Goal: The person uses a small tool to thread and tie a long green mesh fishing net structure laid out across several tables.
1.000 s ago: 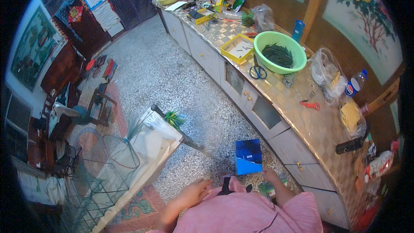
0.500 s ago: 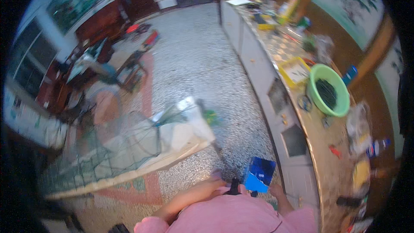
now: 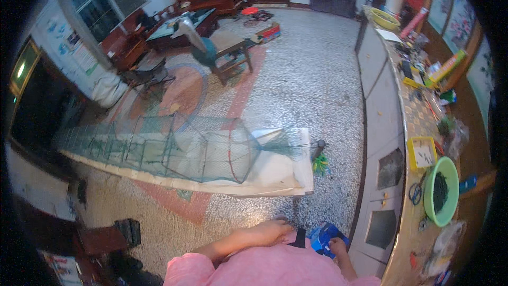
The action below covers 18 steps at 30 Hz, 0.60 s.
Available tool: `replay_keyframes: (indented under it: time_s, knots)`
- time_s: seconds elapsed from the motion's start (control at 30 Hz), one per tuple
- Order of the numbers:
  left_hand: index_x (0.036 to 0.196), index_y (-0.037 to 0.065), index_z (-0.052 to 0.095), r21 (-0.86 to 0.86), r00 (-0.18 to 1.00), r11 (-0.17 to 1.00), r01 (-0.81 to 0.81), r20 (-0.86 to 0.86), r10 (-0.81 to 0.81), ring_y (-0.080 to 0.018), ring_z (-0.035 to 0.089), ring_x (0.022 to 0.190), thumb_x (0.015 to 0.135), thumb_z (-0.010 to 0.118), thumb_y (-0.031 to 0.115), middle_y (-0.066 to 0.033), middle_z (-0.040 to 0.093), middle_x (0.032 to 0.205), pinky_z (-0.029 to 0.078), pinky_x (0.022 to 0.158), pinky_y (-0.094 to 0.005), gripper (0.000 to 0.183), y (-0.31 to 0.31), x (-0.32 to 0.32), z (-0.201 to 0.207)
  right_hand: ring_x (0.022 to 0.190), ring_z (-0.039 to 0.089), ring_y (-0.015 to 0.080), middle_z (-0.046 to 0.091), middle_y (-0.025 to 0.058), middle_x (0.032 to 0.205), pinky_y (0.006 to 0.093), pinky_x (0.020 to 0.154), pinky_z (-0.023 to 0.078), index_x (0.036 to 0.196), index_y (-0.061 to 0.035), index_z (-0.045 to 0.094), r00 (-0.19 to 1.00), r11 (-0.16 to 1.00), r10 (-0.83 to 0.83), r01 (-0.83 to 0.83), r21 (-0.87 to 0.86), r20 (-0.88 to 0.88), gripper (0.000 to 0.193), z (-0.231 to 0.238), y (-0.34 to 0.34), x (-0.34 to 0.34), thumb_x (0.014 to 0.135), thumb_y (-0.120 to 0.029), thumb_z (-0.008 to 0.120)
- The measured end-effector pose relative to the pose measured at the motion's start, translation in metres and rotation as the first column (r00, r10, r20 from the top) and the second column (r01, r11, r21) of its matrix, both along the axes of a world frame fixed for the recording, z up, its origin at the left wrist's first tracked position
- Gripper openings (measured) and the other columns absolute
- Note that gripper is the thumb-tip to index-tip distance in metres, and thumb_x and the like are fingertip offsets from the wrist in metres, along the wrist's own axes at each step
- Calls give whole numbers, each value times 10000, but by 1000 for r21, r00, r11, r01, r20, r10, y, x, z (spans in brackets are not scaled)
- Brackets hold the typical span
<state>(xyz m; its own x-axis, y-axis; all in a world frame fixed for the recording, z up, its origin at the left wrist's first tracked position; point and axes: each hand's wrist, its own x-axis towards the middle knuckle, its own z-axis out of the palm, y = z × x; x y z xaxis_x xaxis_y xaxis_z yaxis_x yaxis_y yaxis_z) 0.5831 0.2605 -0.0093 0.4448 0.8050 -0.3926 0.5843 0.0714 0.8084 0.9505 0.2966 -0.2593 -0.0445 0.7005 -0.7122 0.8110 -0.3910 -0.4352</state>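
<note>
Close in front of my pink top, my right hand point(image 3: 337, 246) is closed on the near right side of a glossy blue box point(image 3: 321, 234). The fingers cover part of the box, and its lower side is hidden by my top. My left hand point(image 3: 271, 231) lies across the front of my body, left of the box and apart from it. Its fingers look stretched out and flat, with nothing visible in them. A black strap point(image 3: 300, 238) hangs between the left hand and the box.
Beyond my hands, a long green net trap point(image 3: 206, 145) lies on pale sheeting point(image 3: 275, 177) on the speckled floor. Along the right runs a counter point(image 3: 399, 243) bearing a green basin point(image 3: 452, 217), a yellow tray point(image 3: 422, 139) and scissors point(image 3: 415, 194). A wooden bench point(image 3: 227, 42) stands farther off.
My view has swung left, so the counter sits farther right. The blue box is lower, nearer my body, and tilted differently. My right hand now shows over its near side.
</note>
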Motion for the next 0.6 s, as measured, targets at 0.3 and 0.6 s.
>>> replay_keyframes:
  time_s: [0.3,0.6]
  knots:
    - [1157,36,428,25,955,955,-294,27,294,-361,459,1076,852,482,172,-210,475,1161,355,913,-405,338,-63,1,-2,822,618,314,631,184,864,402,716,487,932,-42,630,698,713,677,-700,28,234,301,-54,52,3,799,-276,494]
    - [1145,23,458,-12,854,857,-515,-88,512,-356,463,1055,819,530,186,-188,489,1123,366,881,-434,371,-129,24,25,750,634,287,638,190,816,386,675,497,960,-7,627,690,690,709,-722,58,144,299,-41,91,-52,755,-210,550]
